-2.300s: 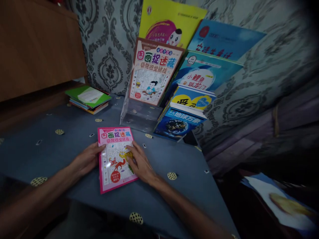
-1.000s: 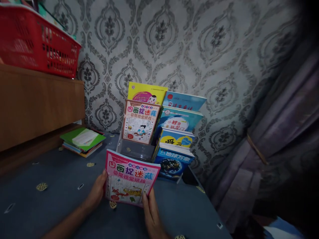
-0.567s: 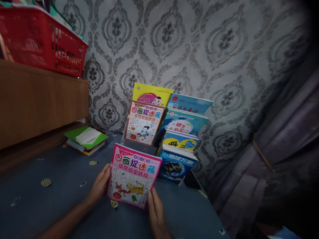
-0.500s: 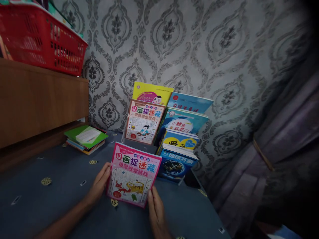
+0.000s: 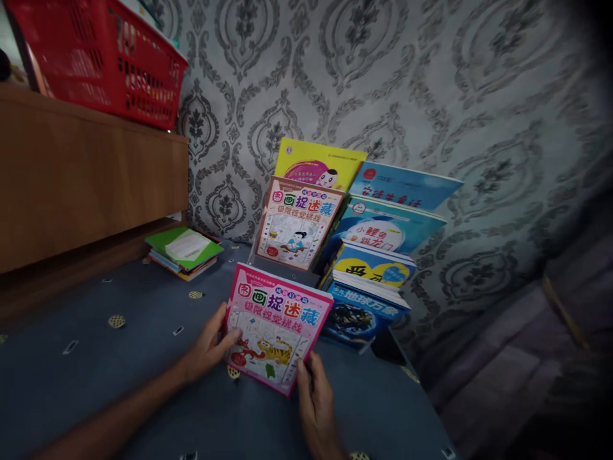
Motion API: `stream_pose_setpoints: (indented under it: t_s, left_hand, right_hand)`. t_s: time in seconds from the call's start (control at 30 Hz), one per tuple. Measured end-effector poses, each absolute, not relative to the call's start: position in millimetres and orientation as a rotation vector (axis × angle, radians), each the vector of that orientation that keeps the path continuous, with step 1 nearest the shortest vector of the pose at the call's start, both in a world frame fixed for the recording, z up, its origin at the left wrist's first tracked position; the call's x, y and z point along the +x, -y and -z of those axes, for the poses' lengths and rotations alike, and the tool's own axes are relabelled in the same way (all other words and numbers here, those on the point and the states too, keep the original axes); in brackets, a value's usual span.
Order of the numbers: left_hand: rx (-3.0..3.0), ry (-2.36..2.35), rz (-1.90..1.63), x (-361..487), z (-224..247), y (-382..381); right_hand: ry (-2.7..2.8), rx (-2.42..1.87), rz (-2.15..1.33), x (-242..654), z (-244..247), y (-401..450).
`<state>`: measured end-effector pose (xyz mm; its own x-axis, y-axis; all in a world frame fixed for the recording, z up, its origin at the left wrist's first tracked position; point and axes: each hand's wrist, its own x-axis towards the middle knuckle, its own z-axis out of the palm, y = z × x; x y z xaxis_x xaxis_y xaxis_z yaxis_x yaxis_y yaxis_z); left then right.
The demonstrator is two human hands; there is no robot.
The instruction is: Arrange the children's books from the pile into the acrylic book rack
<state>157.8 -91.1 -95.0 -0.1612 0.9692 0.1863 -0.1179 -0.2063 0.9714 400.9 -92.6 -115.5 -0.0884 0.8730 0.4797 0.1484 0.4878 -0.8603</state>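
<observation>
Between my two hands is a pink-bordered children's picture book (image 5: 272, 329), tilted, with a fox and a tiger on its cover. My left hand (image 5: 208, 348) grips its left edge, the thumb lying on the cover and the other fingers mostly hidden behind. At the lower right edge, my right hand (image 5: 317, 399) holds the book with thumb and fingers along the side. Just beyond it, a similar brown-bordered book (image 5: 299, 223) leans in a display rack with a yellow book (image 5: 316, 156) behind it. Beside these stand several blue books, the nearest a dark blue one (image 5: 357, 319).
A low stack of books with a green cover (image 5: 179, 248) lies at the left on the blue patterned tablecloth (image 5: 143, 370). A red plastic basket (image 5: 105, 64) sits on a wooden cabinet (image 5: 90, 179). Patterned wallpaper rises behind; a grey curtain (image 5: 517, 345) hangs at the right.
My left thumb has come over onto the front of the pink book. The whole scene has shifted right in view as the camera turned. Both hands still hold the book.
</observation>
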Motion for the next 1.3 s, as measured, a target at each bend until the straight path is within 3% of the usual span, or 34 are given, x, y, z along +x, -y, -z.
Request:
stream_pose_setpoints:
  t_s: [1.3]
  left_hand:
    - [2.057, -1.785, -1.143, 142.8, 46.8, 89.7]
  right_hand:
    - [1.660, -0.892, -0.593, 399.0, 78.7, 77.6]
